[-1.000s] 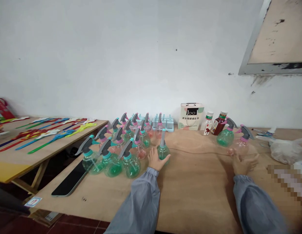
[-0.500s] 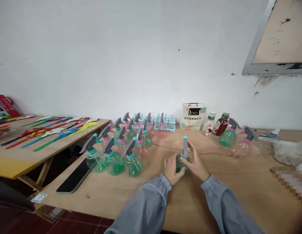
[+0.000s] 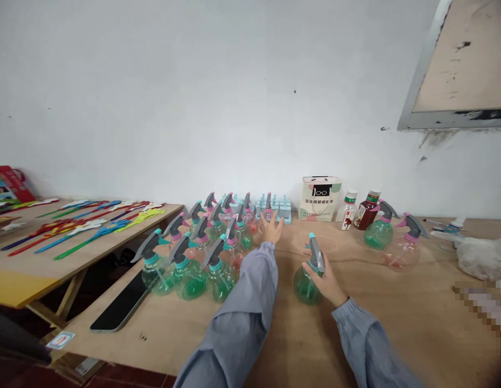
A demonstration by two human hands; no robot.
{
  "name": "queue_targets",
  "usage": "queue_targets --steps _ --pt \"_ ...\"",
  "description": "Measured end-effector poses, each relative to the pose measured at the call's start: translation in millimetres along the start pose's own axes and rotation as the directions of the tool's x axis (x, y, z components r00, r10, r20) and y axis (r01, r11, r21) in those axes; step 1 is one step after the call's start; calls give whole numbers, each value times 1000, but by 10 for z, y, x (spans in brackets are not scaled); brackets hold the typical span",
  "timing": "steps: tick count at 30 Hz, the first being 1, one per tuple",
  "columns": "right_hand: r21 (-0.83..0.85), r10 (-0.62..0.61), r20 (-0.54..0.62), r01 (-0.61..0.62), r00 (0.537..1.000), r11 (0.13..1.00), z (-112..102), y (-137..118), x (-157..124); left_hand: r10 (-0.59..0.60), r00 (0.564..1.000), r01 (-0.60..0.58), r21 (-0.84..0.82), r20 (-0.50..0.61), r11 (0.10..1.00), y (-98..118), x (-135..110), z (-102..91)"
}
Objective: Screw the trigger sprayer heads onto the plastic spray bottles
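Here, your right hand (image 3: 328, 281) curls round a green spray bottle (image 3: 305, 286) on the near desk (image 3: 302, 345); your left hand (image 3: 271, 230), half open, is at a far pink spray bottle (image 3: 268, 201), grip unclear. Thin tubes (image 3: 225, 281) show inside the green bottles (image 3: 193, 283) at left.

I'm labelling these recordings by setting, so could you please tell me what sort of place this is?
Probably a workroom or small workshop: many similar spray bottles stand on a plain wooden table, and brightly coloured long items lie spread across a second table.
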State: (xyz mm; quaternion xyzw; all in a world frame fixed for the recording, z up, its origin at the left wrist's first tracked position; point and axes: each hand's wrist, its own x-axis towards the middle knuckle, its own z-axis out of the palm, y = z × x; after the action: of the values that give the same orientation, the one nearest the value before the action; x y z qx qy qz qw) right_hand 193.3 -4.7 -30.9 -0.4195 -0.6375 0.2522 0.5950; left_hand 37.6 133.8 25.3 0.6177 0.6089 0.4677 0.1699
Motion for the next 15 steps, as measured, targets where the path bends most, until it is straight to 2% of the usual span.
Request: queue_targets --steps 2,5,8,11,15 --pt "-26 -2 11 2 1000 1000 -4 30 2 -16 999 13 60 51 998 22 200 -3" --pt "-48 -31 17 32 999 998 -9 85 8 -32 997 25 104 71 994 -11 443 -17" --pt "-59 -66 12 67 998 996 -17 133 23 -36 995 23 139 89 990 -63 573 -8" --pt "-50 -61 17 62 998 997 -45 156 49 -2 995 -17 180 102 984 -81 497 33" --pt "17 -16 29 15 999 1000 -115 145 81 58 995 -75 222 84 972 -83 108 77"
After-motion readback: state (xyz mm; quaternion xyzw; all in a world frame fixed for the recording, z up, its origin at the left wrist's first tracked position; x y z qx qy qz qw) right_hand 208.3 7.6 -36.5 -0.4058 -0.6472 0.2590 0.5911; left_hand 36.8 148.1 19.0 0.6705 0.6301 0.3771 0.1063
